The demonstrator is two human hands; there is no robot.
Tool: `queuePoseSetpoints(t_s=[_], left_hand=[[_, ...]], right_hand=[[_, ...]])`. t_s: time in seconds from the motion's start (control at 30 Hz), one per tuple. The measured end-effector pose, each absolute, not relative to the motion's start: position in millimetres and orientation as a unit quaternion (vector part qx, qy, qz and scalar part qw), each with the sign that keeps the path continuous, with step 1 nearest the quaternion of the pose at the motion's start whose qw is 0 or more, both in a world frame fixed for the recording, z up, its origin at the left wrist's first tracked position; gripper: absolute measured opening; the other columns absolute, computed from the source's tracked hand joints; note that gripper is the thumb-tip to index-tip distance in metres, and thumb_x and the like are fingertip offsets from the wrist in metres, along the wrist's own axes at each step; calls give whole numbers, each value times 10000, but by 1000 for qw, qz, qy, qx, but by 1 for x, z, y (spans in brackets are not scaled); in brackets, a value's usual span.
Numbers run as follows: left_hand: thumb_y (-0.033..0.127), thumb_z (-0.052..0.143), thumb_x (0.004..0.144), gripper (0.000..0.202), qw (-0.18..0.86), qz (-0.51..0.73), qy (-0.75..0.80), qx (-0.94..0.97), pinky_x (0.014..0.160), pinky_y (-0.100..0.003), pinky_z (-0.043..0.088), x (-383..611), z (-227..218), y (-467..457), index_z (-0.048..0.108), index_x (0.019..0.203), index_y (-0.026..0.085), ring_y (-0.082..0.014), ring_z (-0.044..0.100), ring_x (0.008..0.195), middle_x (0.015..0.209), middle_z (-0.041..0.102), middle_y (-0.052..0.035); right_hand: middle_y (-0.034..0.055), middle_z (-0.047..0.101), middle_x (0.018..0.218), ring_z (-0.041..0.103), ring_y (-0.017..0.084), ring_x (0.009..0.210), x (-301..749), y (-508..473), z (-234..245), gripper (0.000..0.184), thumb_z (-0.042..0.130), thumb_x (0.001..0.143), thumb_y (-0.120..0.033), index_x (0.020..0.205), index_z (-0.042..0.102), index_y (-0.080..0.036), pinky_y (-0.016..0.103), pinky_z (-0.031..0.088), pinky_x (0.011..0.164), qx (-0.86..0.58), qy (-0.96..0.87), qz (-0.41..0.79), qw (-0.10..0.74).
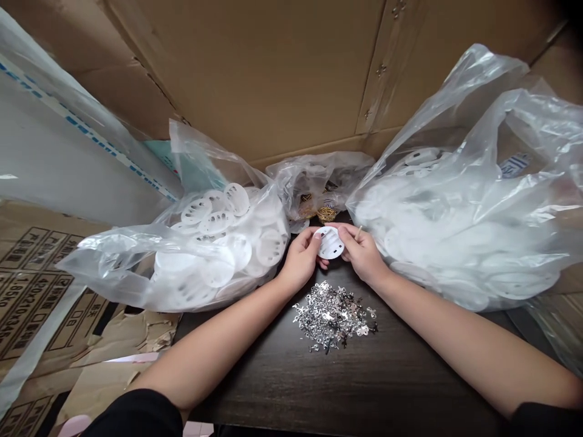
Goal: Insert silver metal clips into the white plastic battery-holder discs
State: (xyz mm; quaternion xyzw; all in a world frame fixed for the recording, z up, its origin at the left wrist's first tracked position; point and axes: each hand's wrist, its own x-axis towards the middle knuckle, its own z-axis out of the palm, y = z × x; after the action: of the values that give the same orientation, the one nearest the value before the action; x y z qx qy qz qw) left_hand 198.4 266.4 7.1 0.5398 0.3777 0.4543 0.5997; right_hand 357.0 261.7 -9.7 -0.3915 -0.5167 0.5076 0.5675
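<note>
At far left, printed cardboard (40,261) lies below a tall, pale wrapped surface (59,139) with blue lettering. Next, a clear bag (104,255) slumps open, heaped with slotted discs (197,210). From where I stand, the left hand (304,254) comes in beside this bag, its thumb laid on the near-left edge of a white disc (330,244) and its fingers curled beneath.

Centre: the white disc is pinched between both hands above the dark table (282,388), its face turned up and small slots visible. Beyond it, a smaller bag (314,167) shows gold-coloured pieces (327,213); nearer the body lies a loose heap of small silvery metal parts (330,312).

Right of centre, the right hand (364,254) grips the opposite edge, thumb on top; whether it also holds a small part cannot be told. At far right stands a larger clear bag (510,124) full of pale discs (421,156).

Good practice here, I would judge: support the disc from below, press near its rim rather than across the slots, and keep the thumbs from covering the openings.
</note>
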Motion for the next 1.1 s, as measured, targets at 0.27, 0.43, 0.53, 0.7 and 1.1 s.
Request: queuePoseSetpoints(t_s=[0.27, 0.43, 0.53, 0.7, 1.1], left_hand=[[718, 587, 910, 541, 553, 530, 380, 518, 422, -245, 467, 195, -1, 270, 518, 987, 187, -111, 546, 504, 740, 600, -4], [733, 447, 955, 583, 607, 514, 347, 497, 450, -271, 483, 194, 0, 270, 540, 1091, 174, -140, 588, 527, 753, 619, -34], [626, 502, 949, 547, 633, 497, 313, 504, 453, -264, 491, 192, 4, 267, 499, 1276, 187, -141, 641, 580, 942, 627, -48], [450, 538, 878, 532, 632, 478, 308, 526, 442, -239, 476, 191, 8, 263, 432, 1348, 225, -122, 642, 603, 1054, 573, -45], [488, 520, 899, 474, 622, 476, 307, 541, 421, -241, 426, 193, -3, 266, 508, 1257, 178, -83, 443, 457, 769, 542, 18]], right_hand=[[44, 661, 886, 589, 140, 723, 356, 258, -3, 381, 643, 913, -369, 1254, 678, -202, 283, 462, 598, -393, -561, 483, 546], [84, 736, 1056, 674, 192, 887, 354, 259, -6, 382, 645, 945, -460, 1221, 687, -200, 374, 556, 820, -418, -562, 450, 554], [95, 722, 1073, 662, 187, 897, 354, 261, -9, 350, 657, 936, -476, 1134, 685, -188, 342, 544, 777, -435, -548, 414, 583], [108, 686, 1063, 594, 151, 774, 354, 262, -10, 357, 659, 923, -500, 1088, 621, -186, 267, 403, 531, -453, -526, 414, 589], [-2, 532, 686, 394, 101, 543, 354, 260, -8, 354, 676, 899, -534, 871, 538, -210, 273, 251, 479, -456, -534, 409, 582]])
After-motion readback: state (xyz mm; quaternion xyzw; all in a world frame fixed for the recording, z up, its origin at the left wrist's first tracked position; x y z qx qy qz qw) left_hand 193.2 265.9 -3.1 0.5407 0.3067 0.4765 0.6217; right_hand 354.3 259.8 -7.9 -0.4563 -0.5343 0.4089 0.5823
